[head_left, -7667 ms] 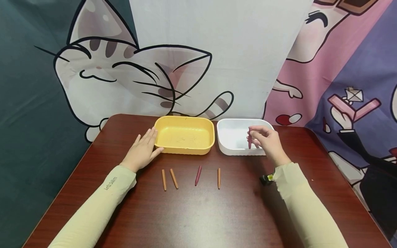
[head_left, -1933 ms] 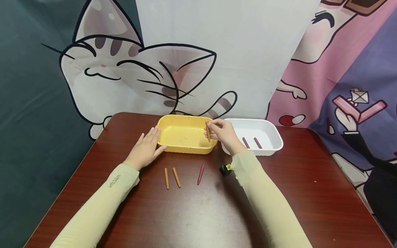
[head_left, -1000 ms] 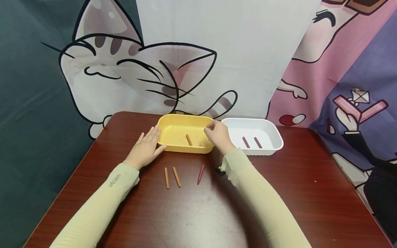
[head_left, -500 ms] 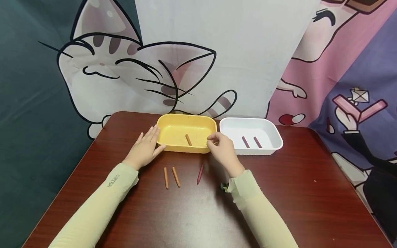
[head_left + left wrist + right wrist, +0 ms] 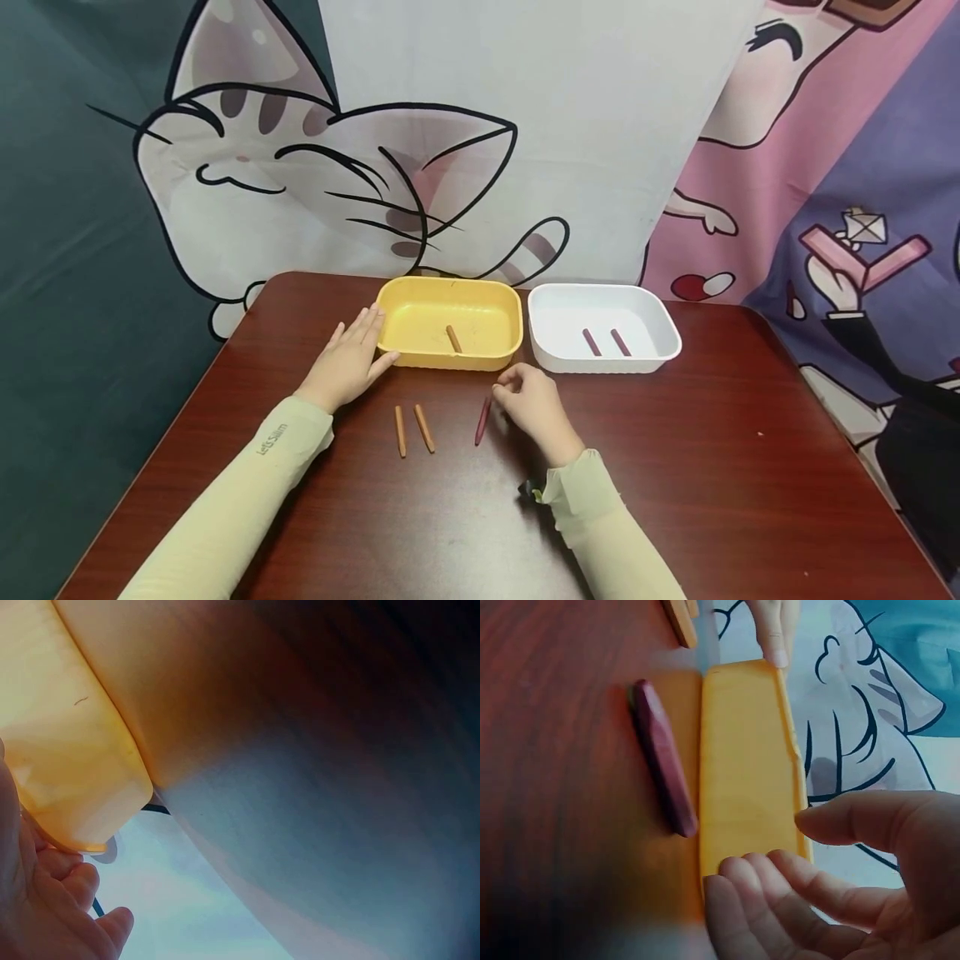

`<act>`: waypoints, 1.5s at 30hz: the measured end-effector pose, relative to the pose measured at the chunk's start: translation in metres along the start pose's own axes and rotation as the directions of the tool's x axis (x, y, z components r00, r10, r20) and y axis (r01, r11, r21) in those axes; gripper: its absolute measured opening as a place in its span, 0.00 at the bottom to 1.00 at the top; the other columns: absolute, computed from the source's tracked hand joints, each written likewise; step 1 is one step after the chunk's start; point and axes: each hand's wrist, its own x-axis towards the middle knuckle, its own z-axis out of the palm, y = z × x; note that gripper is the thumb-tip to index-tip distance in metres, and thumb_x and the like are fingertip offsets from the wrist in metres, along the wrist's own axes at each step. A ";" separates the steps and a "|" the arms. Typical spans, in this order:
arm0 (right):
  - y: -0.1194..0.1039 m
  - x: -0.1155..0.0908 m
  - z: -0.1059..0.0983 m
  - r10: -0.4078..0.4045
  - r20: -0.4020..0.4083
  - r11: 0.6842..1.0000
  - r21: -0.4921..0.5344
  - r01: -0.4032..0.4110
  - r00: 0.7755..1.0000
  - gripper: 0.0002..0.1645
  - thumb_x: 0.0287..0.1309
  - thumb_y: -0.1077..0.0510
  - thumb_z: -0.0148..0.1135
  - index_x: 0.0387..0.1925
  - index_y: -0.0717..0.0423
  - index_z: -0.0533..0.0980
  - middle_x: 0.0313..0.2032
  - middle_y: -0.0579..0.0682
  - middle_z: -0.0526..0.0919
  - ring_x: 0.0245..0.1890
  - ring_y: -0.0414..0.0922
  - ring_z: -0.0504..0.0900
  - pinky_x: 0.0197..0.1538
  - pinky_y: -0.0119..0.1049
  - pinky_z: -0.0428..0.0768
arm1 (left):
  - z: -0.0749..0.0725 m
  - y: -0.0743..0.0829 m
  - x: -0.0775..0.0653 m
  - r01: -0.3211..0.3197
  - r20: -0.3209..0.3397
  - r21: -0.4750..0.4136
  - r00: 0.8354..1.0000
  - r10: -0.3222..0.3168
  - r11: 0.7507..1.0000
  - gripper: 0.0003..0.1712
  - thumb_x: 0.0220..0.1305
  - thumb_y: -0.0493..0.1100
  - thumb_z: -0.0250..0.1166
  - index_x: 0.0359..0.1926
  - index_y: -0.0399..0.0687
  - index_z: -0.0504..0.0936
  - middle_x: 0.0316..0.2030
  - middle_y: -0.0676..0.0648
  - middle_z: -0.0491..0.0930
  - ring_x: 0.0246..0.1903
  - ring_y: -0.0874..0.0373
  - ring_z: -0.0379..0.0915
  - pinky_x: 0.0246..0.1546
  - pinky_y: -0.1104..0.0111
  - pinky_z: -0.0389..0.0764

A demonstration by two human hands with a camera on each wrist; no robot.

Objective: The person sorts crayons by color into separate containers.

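My left hand [image 5: 343, 364] rests with straight fingers against the left side of the yellow tray [image 5: 452, 362]. My right hand [image 5: 531, 408] is just above the table beside a dark red crayon [image 5: 482, 422]. In the right wrist view its thumb and fingers are apart, nothing between them, and the red crayon [image 5: 662, 757] lies beyond the fingertips. Two orange-brown crayons [image 5: 401, 432] lie side by side left of it. One orange-brown crayon [image 5: 453, 339] is inside the yellow tray. Inside the white tray [image 5: 604, 365] are two dark red crayons [image 5: 592, 342].
Both trays stand side by side near the far edge of the brown table [image 5: 720, 467]. Behind it hangs a cloth printed with a cartoon cat [image 5: 247, 217]. A small black device [image 5: 529, 490] sits at the right wrist.
My right hand carried an orange-brown crayon to the yellow tray and let it go there. It then moved back toward the table beside the dark red crayon. The left hand stayed in place.
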 end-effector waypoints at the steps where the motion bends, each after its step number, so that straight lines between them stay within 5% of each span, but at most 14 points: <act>1: 0.001 -0.001 0.001 0.015 0.012 1.000 -0.008 -0.015 1.000 0.05 0.56 0.61 0.68 0.33 0.59 0.81 0.25 0.47 0.82 0.27 0.42 0.80 0.37 0.38 0.78 | 0.000 0.000 -0.001 -0.001 -0.002 -0.001 1.000 0.001 1.000 0.47 0.78 0.63 0.49 0.79 0.32 0.48 0.79 0.37 0.44 0.79 0.43 0.38 0.74 0.41 0.45; 16: 0.003 0.001 0.022 0.092 0.085 0.985 -0.152 -0.078 0.992 0.17 0.53 0.57 0.68 0.13 0.54 0.74 0.12 0.43 0.72 0.19 0.42 0.73 0.26 0.34 0.71 | 0.001 0.001 -0.002 -0.003 -0.021 0.001 1.000 0.003 1.000 0.47 0.78 0.62 0.50 0.79 0.32 0.49 0.79 0.36 0.45 0.79 0.43 0.40 0.74 0.42 0.47; 26: -0.002 0.007 0.027 0.067 0.099 0.973 -0.228 -0.043 0.993 0.28 0.51 0.59 0.69 0.03 0.50 0.67 0.06 0.38 0.62 0.14 0.40 0.65 0.22 0.33 0.66 | 0.002 -0.002 -0.002 -0.011 -0.022 0.003 1.000 0.011 1.000 0.47 0.78 0.62 0.49 0.78 0.31 0.49 0.79 0.35 0.46 0.78 0.40 0.41 0.74 0.41 0.47; 32: 0.003 0.008 0.026 0.080 0.078 0.970 -0.237 -0.060 0.994 0.27 0.49 0.63 0.65 0.05 0.48 0.62 0.08 0.38 0.58 0.15 0.40 0.61 0.22 0.33 0.63 | 0.003 0.000 -0.001 -0.009 -0.018 -0.002 1.000 0.009 1.000 0.47 0.78 0.63 0.48 0.78 0.31 0.48 0.79 0.35 0.45 0.78 0.42 0.39 0.74 0.41 0.47; 39: 0.004 0.006 0.022 0.117 0.069 0.975 -0.196 -0.101 0.991 0.14 0.50 0.60 0.64 0.14 0.53 0.73 0.15 0.44 0.74 0.22 0.43 0.75 0.29 0.36 0.74 | 0.002 0.000 0.001 -0.004 -0.005 -0.003 1.000 0.004 1.000 0.47 0.78 0.63 0.48 0.79 0.32 0.48 0.79 0.36 0.44 0.79 0.42 0.38 0.74 0.41 0.46; 45: 0.007 0.004 0.019 0.128 0.076 0.988 -0.098 -0.120 0.989 0.07 0.53 0.59 0.63 0.22 0.54 0.77 0.17 0.46 0.78 0.23 0.43 0.77 0.34 0.36 0.76 | 0.002 -0.001 0.001 0.000 0.006 -0.003 1.000 0.000 1.000 0.48 0.78 0.64 0.48 0.79 0.32 0.47 0.80 0.36 0.43 0.79 0.43 0.37 0.74 0.41 0.46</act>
